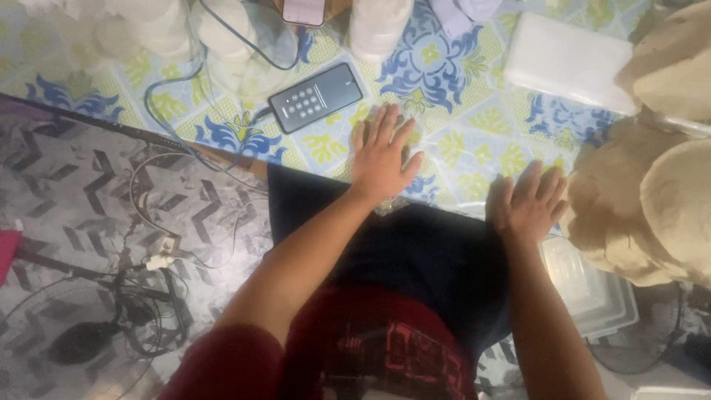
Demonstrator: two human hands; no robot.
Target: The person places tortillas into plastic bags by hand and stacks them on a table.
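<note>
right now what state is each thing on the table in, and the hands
left hand: open, flat, palm down on the table
right hand: open, flat at the table edge, holding nothing
tablecloth: spread flat, floral
black device: lying flat, keypad up, cable plugged in
phone: lying at the far edge, partly out of view
white box: shut, lying flat
clear containers: stacked below the table edge

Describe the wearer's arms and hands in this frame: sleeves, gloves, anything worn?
Both hands are bare: no gloves, rings or watch visible on the left hand or the right hand. Forearms are uncovered. A dark red short sleeve shows at the left upper arm, matching the red shirt with a dark print. No right sleeve is in view.
</note>
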